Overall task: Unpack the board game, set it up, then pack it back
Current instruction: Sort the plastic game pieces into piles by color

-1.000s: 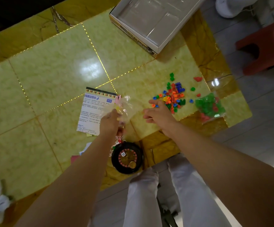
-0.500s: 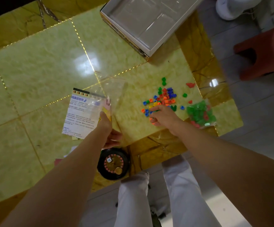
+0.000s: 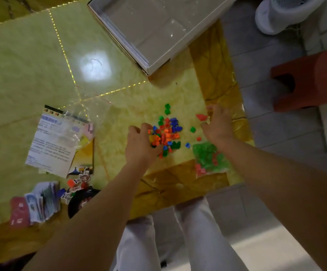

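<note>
Loose pile of small coloured pieces (image 3: 167,133) lies on the yellow-green desk (image 3: 31,65).

- Left hand (image 3: 141,142): cupped against the pile's left side, fingers curled over the nearest orange pieces. Cannot tell whether any are gripped.
- Right hand (image 3: 218,126): right of the pile and apart from it, fingers loosely spread, holding nothing. A stray red piece (image 3: 201,116) sits just beside its fingertips.
- Bag of green and red pieces (image 3: 209,158): right of the pile and nearer the person, beside the right wrist.
- Open box (image 3: 155,32): beyond the pile.
- Leaflet (image 3: 51,145): well left of the pile, with a clear bag (image 3: 80,116) lying over its far corner.
- Paper money (image 3: 39,202): further left of the pile and nearer the person.
- Black roulette wheel (image 3: 78,201): left of the pile and nearer the person, partly hidden by the left forearm.
</note>
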`<state>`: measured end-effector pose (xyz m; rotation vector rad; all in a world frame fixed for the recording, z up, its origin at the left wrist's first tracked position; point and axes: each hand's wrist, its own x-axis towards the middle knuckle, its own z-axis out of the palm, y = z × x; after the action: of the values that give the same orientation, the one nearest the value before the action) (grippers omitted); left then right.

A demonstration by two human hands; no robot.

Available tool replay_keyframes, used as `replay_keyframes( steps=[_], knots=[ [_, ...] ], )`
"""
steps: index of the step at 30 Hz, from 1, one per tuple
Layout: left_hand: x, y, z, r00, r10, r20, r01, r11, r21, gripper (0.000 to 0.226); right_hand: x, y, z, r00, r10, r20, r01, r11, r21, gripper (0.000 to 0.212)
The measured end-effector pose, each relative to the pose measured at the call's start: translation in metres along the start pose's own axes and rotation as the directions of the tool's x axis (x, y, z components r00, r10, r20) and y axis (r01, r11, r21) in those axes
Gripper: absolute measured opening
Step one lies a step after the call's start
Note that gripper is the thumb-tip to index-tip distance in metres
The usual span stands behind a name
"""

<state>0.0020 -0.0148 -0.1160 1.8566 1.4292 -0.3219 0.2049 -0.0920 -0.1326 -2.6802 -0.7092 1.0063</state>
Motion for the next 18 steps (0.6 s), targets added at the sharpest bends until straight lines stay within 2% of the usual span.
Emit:
replay_keyframes(
  steps=[2,6,11,14,16,18],
  knots=[
    [0.004,-0.003,0.010,0.999,0.034,-0.015,-0.034,0.999,0.039,0.058,0.009,0.005,0.006,0.999,-0.013,0.036,0.014,0.999,-0.032,0.040],
    [0.006,-0.014,0.016,0.994,0.010,-0.111,-0.012,1.000,-0.017,0.053,0.018,0.009,0.019,0.998,-0.061,0.033,0.062,0.998,-0.030,0.015],
    [0.000,-0.030,0.012,0.991,-0.005,-0.136,0.008,1.000,0.022,0.054,0.017,0.002,0.024,0.995,-0.094,0.015,0.094,0.995,0.040,0.021],
    [-0.002,-0.033,0.010,0.985,0.012,-0.174,-0.007,1.000,0.030,0.052,0.013,-0.003,0.026,0.992,-0.123,0.002,0.122,0.991,0.047,0.018],
    [-0.001,-0.029,0.010,0.980,0.048,-0.192,-0.043,0.999,0.030,0.050,0.010,-0.006,0.026,0.975,-0.217,-0.054,0.218,0.976,0.018,0.031],
    [0.002,-0.024,0.012,0.980,0.077,-0.184,-0.073,0.997,0.029,0.047,0.002,-0.014,0.028,0.927,-0.370,-0.066,0.374,0.925,0.064,0.038]
  ],
)
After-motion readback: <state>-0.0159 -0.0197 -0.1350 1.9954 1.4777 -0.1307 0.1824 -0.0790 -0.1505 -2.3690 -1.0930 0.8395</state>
